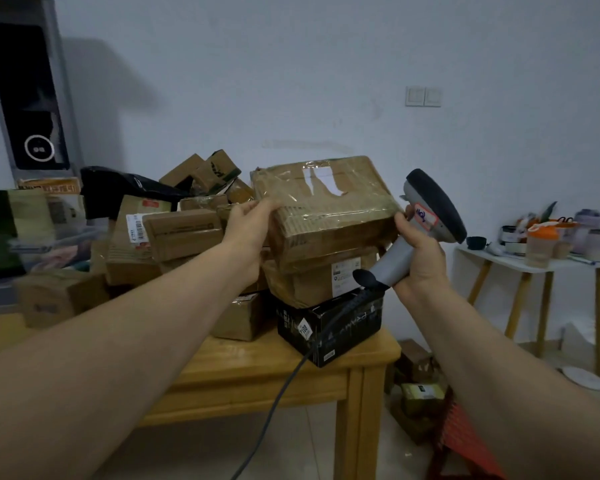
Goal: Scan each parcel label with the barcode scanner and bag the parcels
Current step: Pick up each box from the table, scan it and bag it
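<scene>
Right now your left hand (248, 220) grips the left edge of the top parcel (326, 206), its fingers (264, 205) curled onto the taped upper face. The parcel lies tilted at the top of a stack on the right front corner of the bench (257, 372). Your right hand (420, 254) is clenched round the grey handle of the scanner (430, 209), whose dark round head stands just beside the parcel's right edge. Whether your right hand touches that corner of the parcel, you cannot tell from here.

The cable (284, 386) drops from the foot of the handle, crosses the black box (329, 327) and goes over the bench's front edge. That black box sits skewed, close to both edges of the corner. A strip of bare wood lies open in front of the stack. To your right there is a gap between the bench and a white side table (534, 265). Low in that gap are a red stool (465, 441) and some boxes on the floor.

The bench is pale wood, the wall plain and light, the floor tiled.

You have one scanner, one cable and three boxes in the stack: the parcel, a brown box (305, 282) with a white label, and the black box. Left of them is a pile (174, 230) of brown boxes too jumbled to count, with one black bag (125, 188) behind. Two wall switches (423, 96) sit side by side.
</scene>
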The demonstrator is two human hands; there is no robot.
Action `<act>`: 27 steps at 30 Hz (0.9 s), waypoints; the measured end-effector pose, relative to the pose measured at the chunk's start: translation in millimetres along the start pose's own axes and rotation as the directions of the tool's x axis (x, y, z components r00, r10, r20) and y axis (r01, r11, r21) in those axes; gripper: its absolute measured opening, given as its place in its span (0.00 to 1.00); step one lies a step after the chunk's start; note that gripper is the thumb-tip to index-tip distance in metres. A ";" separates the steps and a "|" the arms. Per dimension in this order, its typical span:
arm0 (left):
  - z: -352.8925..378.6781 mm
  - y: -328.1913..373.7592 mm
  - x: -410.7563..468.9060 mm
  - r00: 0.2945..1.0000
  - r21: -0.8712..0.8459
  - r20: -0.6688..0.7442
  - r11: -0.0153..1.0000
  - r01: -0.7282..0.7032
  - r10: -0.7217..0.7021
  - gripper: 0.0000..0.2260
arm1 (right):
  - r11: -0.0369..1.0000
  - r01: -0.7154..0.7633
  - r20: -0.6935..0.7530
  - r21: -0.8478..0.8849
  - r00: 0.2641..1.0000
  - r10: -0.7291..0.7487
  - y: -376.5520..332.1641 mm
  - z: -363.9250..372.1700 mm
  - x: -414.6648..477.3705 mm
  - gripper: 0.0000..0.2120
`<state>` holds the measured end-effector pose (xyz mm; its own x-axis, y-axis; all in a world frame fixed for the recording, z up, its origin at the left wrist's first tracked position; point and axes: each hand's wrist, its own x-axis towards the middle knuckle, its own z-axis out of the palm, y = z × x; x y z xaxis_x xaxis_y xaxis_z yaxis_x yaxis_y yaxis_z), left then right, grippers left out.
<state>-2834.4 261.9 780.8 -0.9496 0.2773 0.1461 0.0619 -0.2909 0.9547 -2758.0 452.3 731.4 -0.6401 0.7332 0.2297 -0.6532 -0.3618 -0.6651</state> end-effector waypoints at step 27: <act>-268.0 -42.3 -85.4 0.821 0.859 -0.122 0.473 -0.193 0.557 0.42 | 0.867 -0.355 0.206 -0.349 0.874 0.440 137.9 92.2 -128.5 0.13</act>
<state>-2838.2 5.1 658.5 -0.7830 -0.0461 0.6203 0.4771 0.5955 0.6464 -2803.1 255.2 675.7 -0.9302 0.3629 0.0544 -0.1985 -0.3728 -0.9064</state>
